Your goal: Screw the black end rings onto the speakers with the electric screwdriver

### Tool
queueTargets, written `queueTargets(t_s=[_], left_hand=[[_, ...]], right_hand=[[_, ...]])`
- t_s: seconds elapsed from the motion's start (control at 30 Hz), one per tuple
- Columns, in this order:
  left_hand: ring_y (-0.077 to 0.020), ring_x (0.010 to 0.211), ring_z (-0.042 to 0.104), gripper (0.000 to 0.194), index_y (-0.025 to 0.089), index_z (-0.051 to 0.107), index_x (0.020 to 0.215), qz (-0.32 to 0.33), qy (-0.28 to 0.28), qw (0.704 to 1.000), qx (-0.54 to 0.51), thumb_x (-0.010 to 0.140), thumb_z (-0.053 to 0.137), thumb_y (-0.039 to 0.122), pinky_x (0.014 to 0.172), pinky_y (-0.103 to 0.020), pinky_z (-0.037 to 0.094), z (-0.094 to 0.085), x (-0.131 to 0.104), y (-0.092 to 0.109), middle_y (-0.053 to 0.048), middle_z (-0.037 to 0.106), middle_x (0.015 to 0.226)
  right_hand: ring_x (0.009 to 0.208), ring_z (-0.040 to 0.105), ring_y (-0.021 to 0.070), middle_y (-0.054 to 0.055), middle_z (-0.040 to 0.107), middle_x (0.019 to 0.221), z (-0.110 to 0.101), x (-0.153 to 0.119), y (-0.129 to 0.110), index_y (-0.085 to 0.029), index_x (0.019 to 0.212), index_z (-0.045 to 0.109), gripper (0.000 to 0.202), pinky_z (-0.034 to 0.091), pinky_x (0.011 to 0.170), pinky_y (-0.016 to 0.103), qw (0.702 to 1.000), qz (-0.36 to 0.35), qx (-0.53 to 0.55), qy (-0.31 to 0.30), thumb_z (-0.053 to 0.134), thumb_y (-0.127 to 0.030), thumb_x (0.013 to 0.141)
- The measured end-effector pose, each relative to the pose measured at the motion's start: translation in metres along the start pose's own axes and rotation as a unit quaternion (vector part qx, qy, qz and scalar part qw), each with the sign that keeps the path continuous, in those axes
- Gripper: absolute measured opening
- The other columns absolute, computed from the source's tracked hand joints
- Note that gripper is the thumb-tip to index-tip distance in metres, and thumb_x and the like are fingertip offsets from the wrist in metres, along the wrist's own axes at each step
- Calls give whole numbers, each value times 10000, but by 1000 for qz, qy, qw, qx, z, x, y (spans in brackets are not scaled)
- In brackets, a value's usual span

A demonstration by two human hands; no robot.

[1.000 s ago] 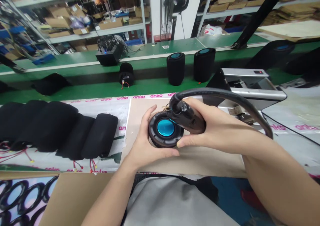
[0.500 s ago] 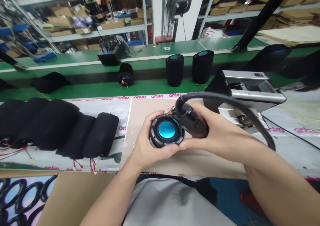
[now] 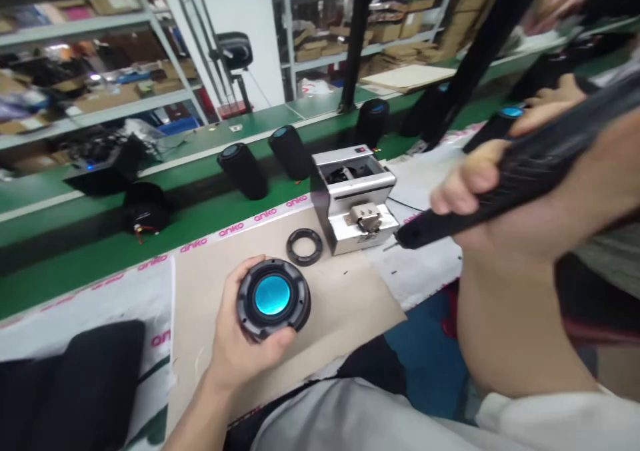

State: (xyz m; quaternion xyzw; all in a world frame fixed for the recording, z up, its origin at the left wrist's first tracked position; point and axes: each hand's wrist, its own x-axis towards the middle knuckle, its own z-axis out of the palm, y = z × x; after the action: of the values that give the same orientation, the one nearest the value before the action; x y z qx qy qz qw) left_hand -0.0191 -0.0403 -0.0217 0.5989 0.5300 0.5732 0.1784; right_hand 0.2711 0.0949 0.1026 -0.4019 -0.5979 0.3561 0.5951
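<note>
My left hand (image 3: 240, 344) is wrapped round a black cylindrical speaker (image 3: 273, 296) with a shiny blue disc on top, held over the brown board (image 3: 200, 304). At the right, my right hand (image 3: 475, 198) grips a long black power screwdriver (image 3: 450, 221), its thin bit pointing left beside the silver machine (image 3: 355, 194). A loose black ring (image 3: 305, 246) lies on the board between the speaker and the machine.
Two black speakers (image 3: 243, 170) lean on the green belt (image 3: 200, 204). Black fabric-covered pieces (image 3: 103, 371) lie at the lower left. Another person's hand (image 3: 550, 104) is near a speaker at the upper right. A dark post (image 3: 356, 44) stands behind the machine.
The view has swung right. My right hand has moved away from the speaker to the right with the screwdriver. My left hand still holds the speaker; the loose ring has come into sight.
</note>
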Motion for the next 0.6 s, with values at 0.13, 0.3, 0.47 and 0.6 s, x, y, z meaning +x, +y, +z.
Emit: queueTargets(t_s=[0.13, 0.3, 0.47, 0.6], left_hand=[[-319, 1151, 785, 827, 207, 593, 1389, 17, -61, 997, -53, 791, 889, 696, 985, -417, 646, 41, 22, 9, -139, 748, 1299], [-335, 1182, 759, 806, 208, 593, 1402, -14, -78, 996, -45, 809, 860, 684, 994, -435, 633, 53, 32, 10, -139, 725, 1327], [-344, 1163, 758, 833, 215, 599, 1395, -17, -69, 997, -31, 780, 872, 707, 977, -442, 633, 48, 28, 9, -131, 723, 1308], [-340, 1156, 764, 841, 221, 608, 1378, -9, -64, 997, -40, 766, 881, 728, 970, -442, 641, 51, 28, 12, -125, 734, 1290]], right_hand=[[562, 533, 179, -13, 524, 666, 23, 13, 5, -301, 898, 553, 533, 462, 523, 350, 990, 11, 138, 24, 807, -760, 807], [542, 559, 163, -28, 546, 643, 34, 30, 16, -279, 854, 513, 748, 467, 505, 353, 988, 13, 131, -77, 763, -965, 692], [543, 545, 148, -30, 536, 634, 38, 30, 22, -262, 839, 487, 780, 451, 499, 339, 989, 13, 102, -106, 677, -1012, 748], [569, 503, 132, -36, 510, 593, 46, 30, 23, -262, 774, 494, 822, 424, 512, 329, 987, 20, 100, -126, 681, -1056, 676]])
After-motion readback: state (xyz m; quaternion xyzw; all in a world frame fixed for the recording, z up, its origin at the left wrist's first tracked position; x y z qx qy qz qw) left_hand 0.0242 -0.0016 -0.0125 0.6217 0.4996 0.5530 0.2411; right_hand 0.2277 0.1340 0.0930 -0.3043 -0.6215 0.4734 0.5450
